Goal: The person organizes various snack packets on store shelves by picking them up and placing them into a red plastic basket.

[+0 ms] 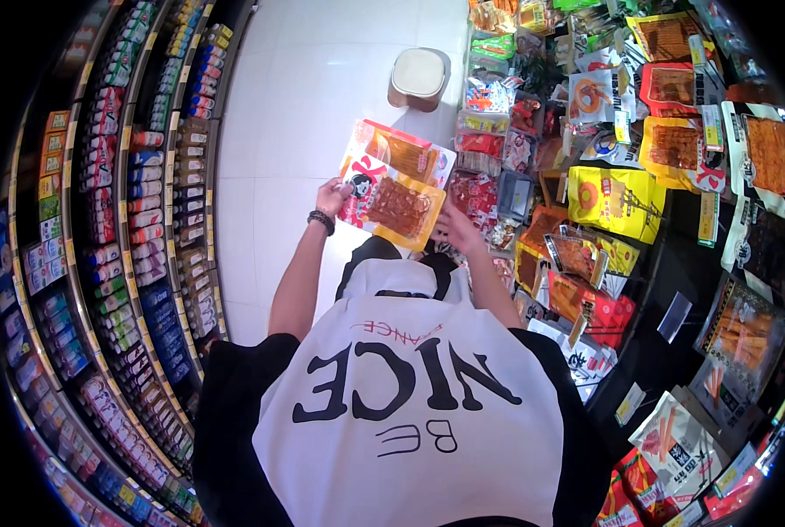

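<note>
Two flat snack packets with clear windows overlap in front of my body. The front packet (399, 209) is red, white and yellow, with brown food showing. Behind it, the second packet (397, 149) sticks out at the top, red and yellow with orange-brown strips inside. My left hand (332, 197), a dark beaded bracelet at its wrist, pinches their left edge. At the lower right edge, my right hand (458, 230) has its fingers curled against the packets, partly hidden.
A rack of hanging snack packets (616, 202) stands close on my right, with bins of packaged snacks (480, 145) beside the aisle. Shelves of bottles and cans (146, 193) line the left. A beige bin or stool (419, 75) stands ahead on the white tiled floor (278, 114).
</note>
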{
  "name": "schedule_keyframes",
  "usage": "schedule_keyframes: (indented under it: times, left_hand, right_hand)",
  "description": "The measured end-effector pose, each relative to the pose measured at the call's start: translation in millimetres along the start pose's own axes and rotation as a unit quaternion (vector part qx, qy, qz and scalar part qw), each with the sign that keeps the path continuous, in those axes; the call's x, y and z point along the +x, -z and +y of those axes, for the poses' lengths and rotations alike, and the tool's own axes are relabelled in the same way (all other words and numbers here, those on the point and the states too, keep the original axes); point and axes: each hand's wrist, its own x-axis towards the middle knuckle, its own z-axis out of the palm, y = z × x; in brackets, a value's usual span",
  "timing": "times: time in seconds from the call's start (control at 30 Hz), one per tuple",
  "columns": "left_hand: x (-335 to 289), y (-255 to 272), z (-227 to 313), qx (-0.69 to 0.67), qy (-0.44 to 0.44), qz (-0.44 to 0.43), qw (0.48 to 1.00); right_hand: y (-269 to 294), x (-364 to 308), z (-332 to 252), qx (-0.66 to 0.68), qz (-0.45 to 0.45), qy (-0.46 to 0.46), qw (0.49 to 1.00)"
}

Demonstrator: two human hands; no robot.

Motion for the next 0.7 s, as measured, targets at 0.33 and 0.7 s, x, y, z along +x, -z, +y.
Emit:
schedule_keyframes:
  times: [0.33,0.7]
  left_hand:
    - [29.3,20.6,-60.5,0.215,-0.047,0.116,0.969]
    - [14.1,6.6,-26.9,0.357,-0.108,0.179,0.91]
  right_hand:
    - [-33.3,39.0,18.4,-0.117,0.181,0.143,0.966]
    - [27.3,60.7,81.0,-0.291,0.287,0.2,0.89]
